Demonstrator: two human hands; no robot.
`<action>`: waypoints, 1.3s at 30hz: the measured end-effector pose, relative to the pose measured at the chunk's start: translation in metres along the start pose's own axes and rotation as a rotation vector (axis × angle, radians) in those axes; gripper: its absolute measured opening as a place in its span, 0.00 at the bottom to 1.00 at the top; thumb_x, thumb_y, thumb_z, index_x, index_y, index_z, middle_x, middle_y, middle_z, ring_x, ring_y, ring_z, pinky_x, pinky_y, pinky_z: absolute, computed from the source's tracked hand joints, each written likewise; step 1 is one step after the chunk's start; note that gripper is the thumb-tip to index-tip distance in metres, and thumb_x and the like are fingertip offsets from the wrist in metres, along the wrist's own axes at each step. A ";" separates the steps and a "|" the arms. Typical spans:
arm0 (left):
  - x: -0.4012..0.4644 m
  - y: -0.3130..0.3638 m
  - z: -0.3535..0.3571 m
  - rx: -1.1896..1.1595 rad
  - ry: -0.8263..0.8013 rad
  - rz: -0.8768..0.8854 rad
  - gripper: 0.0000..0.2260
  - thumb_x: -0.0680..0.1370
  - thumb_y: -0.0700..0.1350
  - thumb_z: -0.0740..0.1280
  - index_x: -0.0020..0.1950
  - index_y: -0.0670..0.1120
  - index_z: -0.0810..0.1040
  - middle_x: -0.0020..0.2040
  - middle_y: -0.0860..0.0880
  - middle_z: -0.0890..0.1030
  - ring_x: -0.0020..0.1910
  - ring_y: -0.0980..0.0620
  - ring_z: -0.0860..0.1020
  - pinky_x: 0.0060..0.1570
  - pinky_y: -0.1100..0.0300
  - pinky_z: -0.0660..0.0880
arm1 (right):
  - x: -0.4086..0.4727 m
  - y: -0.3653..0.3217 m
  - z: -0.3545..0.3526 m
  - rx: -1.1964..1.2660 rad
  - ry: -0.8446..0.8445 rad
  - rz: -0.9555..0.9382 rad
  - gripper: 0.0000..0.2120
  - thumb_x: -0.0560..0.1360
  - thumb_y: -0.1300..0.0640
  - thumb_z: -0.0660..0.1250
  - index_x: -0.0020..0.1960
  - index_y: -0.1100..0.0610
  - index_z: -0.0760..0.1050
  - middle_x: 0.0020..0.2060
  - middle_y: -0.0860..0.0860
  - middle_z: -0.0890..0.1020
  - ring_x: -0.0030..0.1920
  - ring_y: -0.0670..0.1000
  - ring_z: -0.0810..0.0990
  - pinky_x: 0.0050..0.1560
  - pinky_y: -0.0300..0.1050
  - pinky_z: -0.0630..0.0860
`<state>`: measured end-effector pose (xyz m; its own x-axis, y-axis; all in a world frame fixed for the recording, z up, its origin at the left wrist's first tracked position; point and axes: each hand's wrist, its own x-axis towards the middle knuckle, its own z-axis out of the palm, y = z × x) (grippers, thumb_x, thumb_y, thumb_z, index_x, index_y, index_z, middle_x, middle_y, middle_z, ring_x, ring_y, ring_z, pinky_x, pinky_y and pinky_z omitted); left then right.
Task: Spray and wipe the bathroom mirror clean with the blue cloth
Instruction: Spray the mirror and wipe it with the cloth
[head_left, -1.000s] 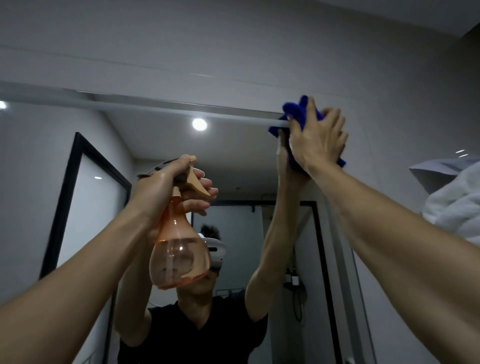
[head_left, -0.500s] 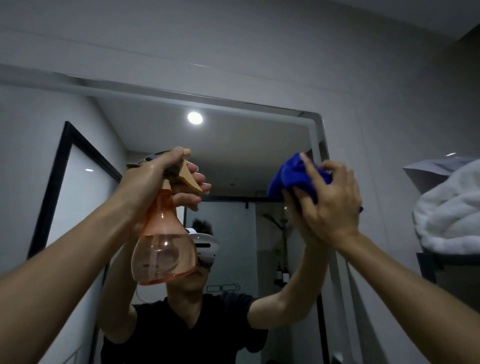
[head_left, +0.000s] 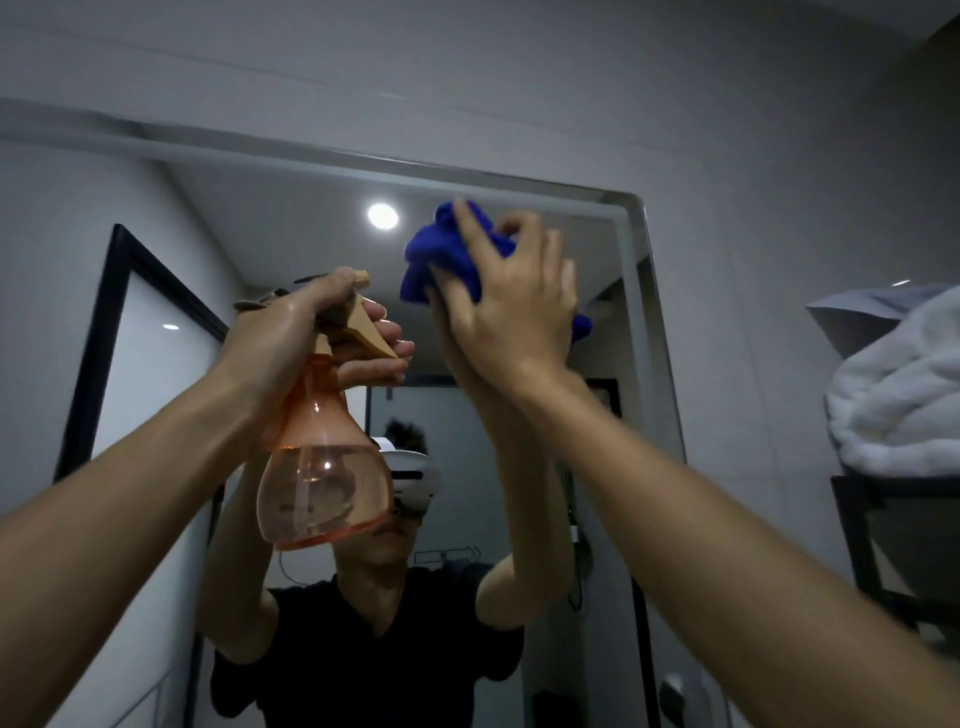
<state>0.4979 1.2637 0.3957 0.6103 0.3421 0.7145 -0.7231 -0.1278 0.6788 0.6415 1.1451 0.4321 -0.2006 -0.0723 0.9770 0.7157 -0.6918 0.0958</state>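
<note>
Right hand (head_left: 511, 306) slid left off mirror's right edge, blue cloth (head_left: 441, 260) bunched under fingers, now on glass near top-right corner of mirror (head_left: 291, 208). Left hand (head_left: 291, 332) grips orange spray bottle (head_left: 324, 467), fingers on trigger. Wiping mid-pass, upper glass getting covered.

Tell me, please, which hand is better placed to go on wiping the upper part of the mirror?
The right hand. It presses the blue cloth flat against the mirror near its top right corner. The left hand is occupied gripping the orange spray bottle.
</note>
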 end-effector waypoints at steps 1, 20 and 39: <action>-0.001 0.000 0.000 0.006 -0.001 0.004 0.15 0.81 0.51 0.63 0.54 0.39 0.79 0.45 0.40 0.86 0.45 0.43 0.86 0.42 0.55 0.84 | -0.021 0.001 -0.003 -0.003 -0.001 -0.043 0.30 0.78 0.40 0.59 0.77 0.47 0.63 0.62 0.57 0.71 0.59 0.56 0.69 0.55 0.48 0.64; 0.006 -0.002 -0.002 0.051 -0.021 0.029 0.15 0.80 0.50 0.64 0.54 0.38 0.79 0.48 0.39 0.86 0.46 0.42 0.86 0.41 0.54 0.84 | 0.061 0.057 0.009 -0.106 0.098 0.271 0.27 0.78 0.38 0.56 0.75 0.43 0.63 0.64 0.55 0.69 0.63 0.57 0.68 0.63 0.53 0.64; -0.042 0.043 -0.074 0.168 0.132 -0.042 0.20 0.77 0.53 0.68 0.59 0.37 0.78 0.52 0.34 0.84 0.50 0.36 0.84 0.57 0.39 0.78 | -0.067 0.029 -0.024 -0.096 -0.060 0.037 0.30 0.78 0.40 0.54 0.78 0.48 0.62 0.61 0.58 0.70 0.56 0.59 0.69 0.55 0.57 0.69</action>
<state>0.4170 1.3131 0.3829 0.5831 0.4677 0.6643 -0.6270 -0.2608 0.7340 0.6595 1.1131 0.3648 -0.1321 -0.0579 0.9895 0.6540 -0.7553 0.0431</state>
